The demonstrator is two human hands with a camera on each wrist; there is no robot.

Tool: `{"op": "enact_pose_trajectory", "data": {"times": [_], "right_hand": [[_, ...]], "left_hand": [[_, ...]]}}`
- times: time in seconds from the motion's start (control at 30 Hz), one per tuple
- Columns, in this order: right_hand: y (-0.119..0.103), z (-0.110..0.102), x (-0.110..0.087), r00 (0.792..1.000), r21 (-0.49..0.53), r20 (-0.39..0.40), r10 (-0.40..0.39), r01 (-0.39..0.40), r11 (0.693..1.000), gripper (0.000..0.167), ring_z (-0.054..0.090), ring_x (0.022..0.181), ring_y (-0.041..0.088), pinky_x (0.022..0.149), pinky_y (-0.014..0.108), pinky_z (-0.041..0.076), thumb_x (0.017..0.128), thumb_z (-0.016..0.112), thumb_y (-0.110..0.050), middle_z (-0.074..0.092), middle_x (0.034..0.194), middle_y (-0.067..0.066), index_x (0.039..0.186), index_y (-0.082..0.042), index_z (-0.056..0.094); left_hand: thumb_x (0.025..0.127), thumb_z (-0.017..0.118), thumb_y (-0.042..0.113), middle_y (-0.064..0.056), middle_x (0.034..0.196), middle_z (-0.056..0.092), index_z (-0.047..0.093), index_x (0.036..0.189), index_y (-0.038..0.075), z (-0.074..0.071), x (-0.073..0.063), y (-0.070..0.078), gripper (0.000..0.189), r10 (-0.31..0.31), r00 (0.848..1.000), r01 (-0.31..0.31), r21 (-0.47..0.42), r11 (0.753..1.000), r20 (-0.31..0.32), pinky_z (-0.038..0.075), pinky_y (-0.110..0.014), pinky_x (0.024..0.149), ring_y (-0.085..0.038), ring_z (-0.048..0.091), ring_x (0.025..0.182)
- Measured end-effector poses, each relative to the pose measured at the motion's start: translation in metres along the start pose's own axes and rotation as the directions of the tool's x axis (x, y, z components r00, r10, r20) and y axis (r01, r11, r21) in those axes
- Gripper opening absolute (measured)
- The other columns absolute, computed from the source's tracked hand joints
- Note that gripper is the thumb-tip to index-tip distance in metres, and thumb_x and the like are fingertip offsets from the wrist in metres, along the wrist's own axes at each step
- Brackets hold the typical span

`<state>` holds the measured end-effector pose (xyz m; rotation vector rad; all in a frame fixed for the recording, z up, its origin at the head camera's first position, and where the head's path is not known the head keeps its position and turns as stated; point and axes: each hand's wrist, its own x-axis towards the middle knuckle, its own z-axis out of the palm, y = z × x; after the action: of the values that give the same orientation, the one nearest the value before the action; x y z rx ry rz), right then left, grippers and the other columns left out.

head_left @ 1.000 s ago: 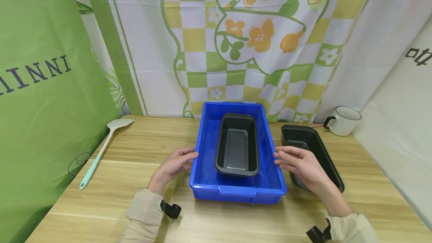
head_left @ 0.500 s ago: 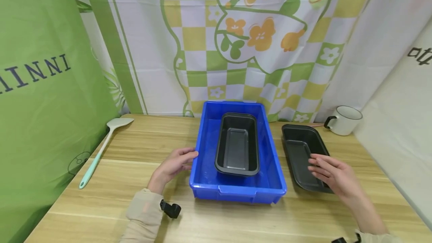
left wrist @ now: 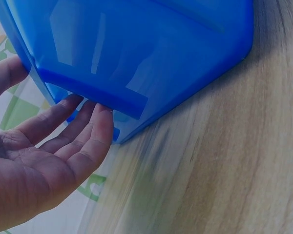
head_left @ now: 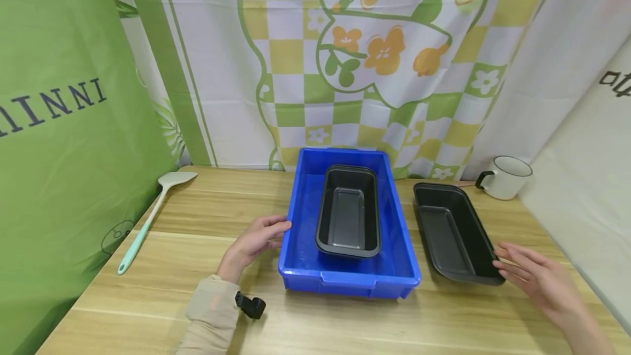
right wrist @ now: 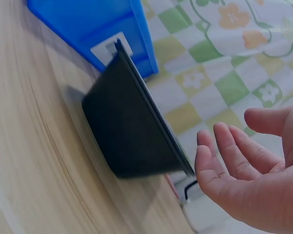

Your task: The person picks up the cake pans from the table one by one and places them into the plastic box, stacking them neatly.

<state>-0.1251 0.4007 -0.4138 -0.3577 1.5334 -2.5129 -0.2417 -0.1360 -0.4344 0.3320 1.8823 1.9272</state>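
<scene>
A blue plastic bin (head_left: 302,259) stands on the table, with a black loaf pan (head_left: 347,218) inside it. My left hand (head_left: 258,239) holds the bin's left side. In the left wrist view its thumb is at the rim and its fingertips bend up under the ledge of the bin wall (left wrist: 185,63). A second black loaf pan (head_left: 446,240) lies on the table right of the bin. My right hand (head_left: 537,278) is beside this pan's near right corner, fingers loosely extended and holding nothing. The right wrist view shows the pan's outer wall (right wrist: 127,126) beyond the fingertips.
A white mug (head_left: 506,178) with a black handle stands at the back right. On the left lies a spatula (head_left: 140,240) with a mint handle. A patterned curtain (head_left: 291,70) hangs behind the wooden table (head_left: 207,201).
My right hand has left the bin's right side and moved right, across the second loaf pan to its right edge. The left hand and the bin have stayed in place.
</scene>
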Motion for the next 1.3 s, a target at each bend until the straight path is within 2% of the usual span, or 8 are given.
{"op": "enact_pose_trajectory", "data": {"times": [0.2, 0.4, 0.5, 0.6, 0.73, 0.83, 1.07, 1.3], "right_hand": [[-0.003, -0.012, -0.009, 1.0, 0.032, -0.025, -0.018, 0.019, 0.999, 0.046, 0.067, 0.101, 0.021, 0.085, 0.031, 0.054, 0.103, 0.025, 0.003, 0.07, 0.112, 0.009, 0.116, -0.003, 0.069], [0.004, -0.022, -0.016, 0.991, -0.126, -0.135, -0.008, -0.01, 0.992, 0.043, 0.069, 0.092, 0.018, 0.079, 0.027, 0.056, 0.102, 0.032, 0.005, 0.071, 0.103, 0.005, 0.109, -0.009, 0.072], [0.008, -0.027, -0.019, 0.985, -0.188, -0.168, 0.045, -0.077, 0.979, 0.041, 0.069, 0.088, 0.017, 0.077, 0.027, 0.056, 0.102, 0.035, 0.002, 0.071, 0.101, 0.001, 0.106, -0.013, 0.073], [0.01, -0.032, -0.019, 0.971, -0.261, -0.185, 0.152, -0.198, 0.945, 0.038, 0.068, 0.088, 0.015, 0.077, 0.028, 0.056, 0.103, 0.037, -0.004, 0.07, 0.098, 0.0, 0.1, -0.018, 0.072], [0.009, -0.033, -0.017, 0.93, -0.39, -0.208, 0.302, -0.362, 0.847, 0.028, 0.067, 0.088, 0.013, 0.08, 0.027, 0.056, 0.104, 0.039, -0.013, 0.068, 0.094, 0.0, 0.098, -0.017, 0.067], [0.008, -0.033, -0.014, 0.919, -0.41, -0.158, 0.362, -0.395, 0.822, 0.029, 0.066, 0.09, 0.014, 0.083, 0.028, 0.055, 0.105, 0.037, -0.014, 0.067, 0.094, 0.002, 0.1, -0.011, 0.066], [0.008, -0.038, -0.012, 0.904, -0.199, 0.088, 0.419, -0.396, 0.896, 0.044, 0.065, 0.101, 0.018, 0.092, 0.029, 0.05, 0.106, 0.026, -0.01, 0.069, 0.104, 0.006, 0.108, -0.013, 0.069], [0.009, -0.039, -0.009, 0.87, -0.107, 0.174, 0.461, -0.449, 0.887, 0.047, 0.066, 0.102, 0.019, 0.093, 0.03, 0.05, 0.107, 0.022, -0.011, 0.07, 0.106, 0.008, 0.111, -0.011, 0.069]], "left_hand": [[0.098, 0.053, 0.017, -0.029, 0.134, 0.05, 0.034, 0.141, -0.013, -0.001, 0.001, 0.0, 0.056, 0.003, 1.0, -0.003, 0.002, 1.0, -0.005, 0.047, -0.042, 0.097, -0.021, 0.062, 0.107], [0.098, 0.053, 0.017, -0.031, 0.135, 0.047, 0.034, 0.141, -0.014, -0.001, 0.001, -0.001, 0.056, 0.002, 1.0, -0.002, -0.002, 1.0, 0.001, 0.046, -0.043, 0.098, -0.028, 0.06, 0.111], [0.098, 0.053, 0.017, -0.033, 0.135, 0.046, 0.034, 0.141, -0.014, -0.001, 0.001, -0.002, 0.056, 0.0, 1.0, 0.0, -0.007, 1.0, 0.005, 0.047, -0.043, 0.097, -0.033, 0.058, 0.115], [0.098, 0.054, 0.017, -0.032, 0.135, 0.047, 0.034, 0.141, -0.013, -0.001, 0.002, -0.002, 0.056, 0.001, 1.0, -0.001, -0.003, 1.0, 0.006, 0.047, -0.043, 0.097, -0.033, 0.058, 0.115], [0.098, 0.054, 0.018, -0.029, 0.133, 0.051, 0.034, 0.141, -0.013, -0.001, 0.002, -0.002, 0.056, 0.001, 1.0, -0.001, 0.005, 1.0, 0.001, 0.047, -0.044, 0.097, -0.026, 0.061, 0.11], [0.098, 0.055, 0.019, -0.026, 0.131, 0.054, 0.036, 0.14, -0.012, -0.001, 0.001, -0.001, 0.056, -0.002, 1.0, 0.002, 0.01, 1.0, -0.006, 0.047, -0.043, 0.097, -0.022, 0.062, 0.107], [0.098, 0.055, 0.019, -0.026, 0.131, 0.054, 0.036, 0.14, -0.013, -0.001, 0.002, -0.001, 0.057, 0.0, 1.0, 0.0, 0.013, 1.0, -0.002, 0.047, -0.043, 0.096, -0.023, 0.062, 0.108], [0.097, 0.055, 0.019, -0.026, 0.13, 0.054, 0.036, 0.14, -0.013, -0.002, 0.002, -0.002, 0.057, 0.003, 1.0, -0.003, 0.01, 1.0, -0.002, 0.048, -0.042, 0.096, -0.022, 0.063, 0.106]]}}
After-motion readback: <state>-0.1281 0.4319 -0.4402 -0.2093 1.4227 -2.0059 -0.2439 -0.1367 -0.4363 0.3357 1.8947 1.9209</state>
